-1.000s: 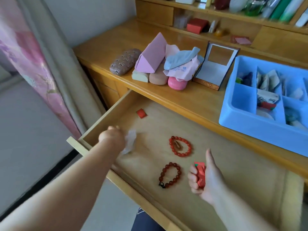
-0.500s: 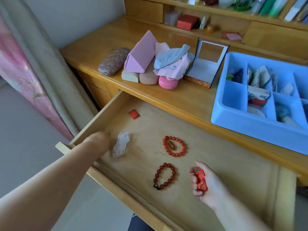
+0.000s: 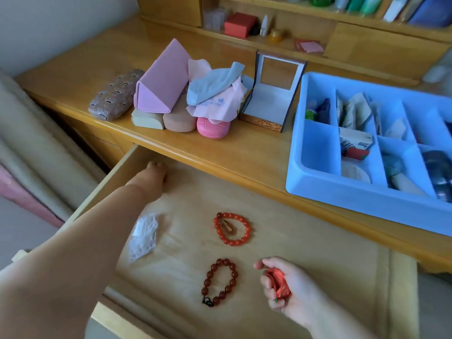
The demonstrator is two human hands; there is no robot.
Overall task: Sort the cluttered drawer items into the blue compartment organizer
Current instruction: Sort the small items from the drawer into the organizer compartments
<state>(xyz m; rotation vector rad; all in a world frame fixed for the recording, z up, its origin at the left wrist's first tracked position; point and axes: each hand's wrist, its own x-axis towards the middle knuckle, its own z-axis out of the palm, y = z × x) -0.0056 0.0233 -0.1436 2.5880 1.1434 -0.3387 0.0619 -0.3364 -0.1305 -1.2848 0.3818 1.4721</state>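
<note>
The open wooden drawer (image 3: 305,260) holds a bright red bead bracelet (image 3: 232,228), a dark red bead bracelet (image 3: 220,282) and a small clear plastic bag (image 3: 144,236). My left hand (image 3: 155,173) reaches into the drawer's far left corner, fingers down on the floor. The small red square seen there earlier is hidden under it, so a grip cannot be judged. My right hand (image 3: 293,287) hovers over the drawer's front, closed around a crumpled red packet (image 3: 278,282). The blue compartment organizer (image 3: 318,192) sits on the desk at right, with several items in its sections.
On the desk behind the drawer lie a patterned glasses case (image 3: 115,94), a pink triangular case (image 3: 161,81), cloths (image 3: 215,94) piled on small cases, and an open box (image 3: 274,99). Shelves with small things run along the back. A curtain hangs at left.
My left hand has let go of the clear plastic bag and moved to the drawer's far left corner, covering the red square. My right hand still holds the red packet.
</note>
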